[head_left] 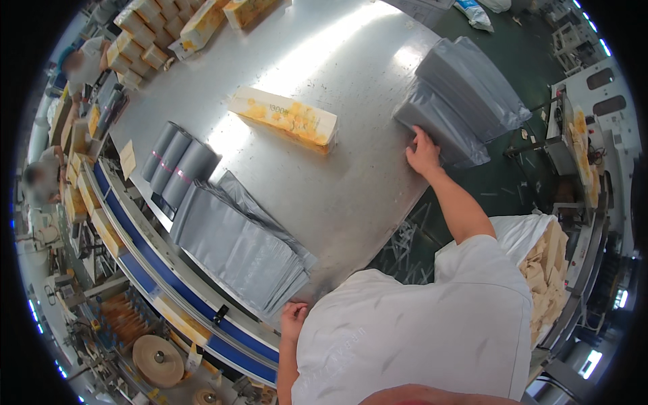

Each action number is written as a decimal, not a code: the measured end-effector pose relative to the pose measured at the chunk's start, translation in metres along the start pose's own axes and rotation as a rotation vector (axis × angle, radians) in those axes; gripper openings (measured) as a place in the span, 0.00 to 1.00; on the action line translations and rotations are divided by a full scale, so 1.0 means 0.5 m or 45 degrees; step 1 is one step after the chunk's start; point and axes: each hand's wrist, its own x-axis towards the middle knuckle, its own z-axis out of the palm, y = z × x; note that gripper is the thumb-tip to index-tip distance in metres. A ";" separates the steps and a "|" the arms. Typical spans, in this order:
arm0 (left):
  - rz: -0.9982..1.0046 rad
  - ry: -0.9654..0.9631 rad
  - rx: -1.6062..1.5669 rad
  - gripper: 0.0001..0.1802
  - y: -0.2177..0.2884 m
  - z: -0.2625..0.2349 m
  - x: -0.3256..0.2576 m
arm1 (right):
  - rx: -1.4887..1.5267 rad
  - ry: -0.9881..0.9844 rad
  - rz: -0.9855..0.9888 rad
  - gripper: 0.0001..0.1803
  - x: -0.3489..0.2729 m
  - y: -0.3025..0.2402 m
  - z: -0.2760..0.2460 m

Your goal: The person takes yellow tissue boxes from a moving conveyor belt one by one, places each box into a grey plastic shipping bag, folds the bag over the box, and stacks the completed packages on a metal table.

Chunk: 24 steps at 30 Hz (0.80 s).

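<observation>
My right hand (424,152) reaches to the right edge of the metal table. Its fingers are apart, and the fingertips touch the near end of a grey plastic-wrapped package (442,121). A second grey wrapped package (472,84) lies right behind that one, its end hanging past the table edge. Low by my body, my left hand (293,318) is loosely closed beside the corner of a fanned stack of flat grey plastic bags (236,246); nothing shows in it. A long yellow-and-white floral pack (283,118) lies alone mid-table.
Grey rolls (179,162) lie at the table's left. More floral packs (202,27) and a pile of wrapped packs (145,34) sit at the far left. A blue conveyor (145,270) curves past the left edge. At right stands a white sack (540,270) with tan scraps.
</observation>
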 end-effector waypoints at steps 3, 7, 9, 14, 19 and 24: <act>-0.112 0.037 0.010 0.06 0.006 0.014 -0.008 | 0.008 0.078 -0.024 0.37 0.070 0.051 0.007; -0.173 0.064 0.050 0.04 0.017 0.019 0.009 | -0.063 0.189 0.002 0.32 0.154 0.121 0.000; -0.205 0.050 0.105 0.03 -0.001 0.024 0.005 | -0.106 0.238 0.016 0.30 0.190 0.147 -0.004; -0.168 -0.004 0.139 0.03 -0.004 0.016 0.013 | -0.163 0.338 0.029 0.28 0.282 0.199 0.001; -0.147 -0.077 0.087 0.04 -0.016 0.004 0.019 | -0.126 0.512 -0.013 0.22 0.357 0.243 0.001; -0.209 -0.148 0.064 0.04 -0.019 -0.002 0.043 | -0.105 0.606 0.058 0.17 0.405 0.295 -0.014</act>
